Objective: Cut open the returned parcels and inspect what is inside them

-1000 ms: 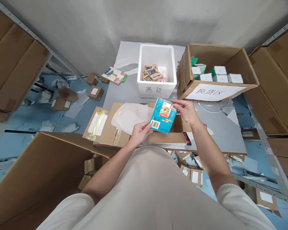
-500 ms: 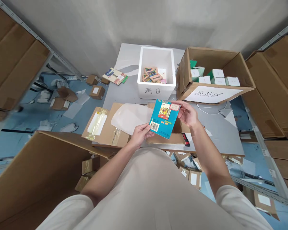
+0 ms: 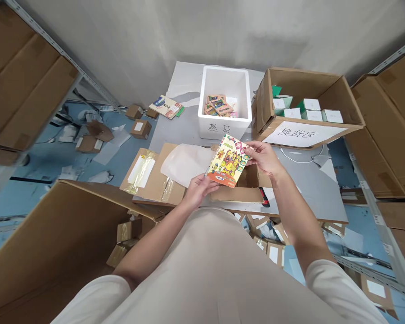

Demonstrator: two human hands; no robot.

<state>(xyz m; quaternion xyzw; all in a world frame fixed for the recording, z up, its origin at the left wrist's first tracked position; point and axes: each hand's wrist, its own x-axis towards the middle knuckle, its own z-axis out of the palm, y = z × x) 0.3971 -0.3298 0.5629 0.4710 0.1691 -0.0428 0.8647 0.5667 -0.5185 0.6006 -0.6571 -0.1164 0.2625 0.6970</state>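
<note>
A small book [image 3: 228, 162] with a yellow and orange illustrated cover is held tilted between my two hands. My left hand [image 3: 200, 188] grips its lower left corner. At the upper right edge, my right hand [image 3: 261, 157] pinches it with thumb and fingers. Beneath the book lies an open cardboard box [image 3: 236, 195], partly hidden by it. A sheet of white wrapping [image 3: 185, 164] rests on the flattened cardboard flap to the left. A red and black box cutter [image 3: 264, 198] lies at the box's right end.
Behind stands a white foam box [image 3: 224, 128] holding several booklets. Right of it, a labelled cardboard carton [image 3: 305, 132] contains green and white boxes. More books [image 3: 166, 107] lie on the table's left edge. A large open carton [image 3: 54, 252] stands at my left. Parcels litter the floor.
The book has been turned over, from its blue back with a barcode to its illustrated front. Both hands still hold it. The view has shifted slightly.
</note>
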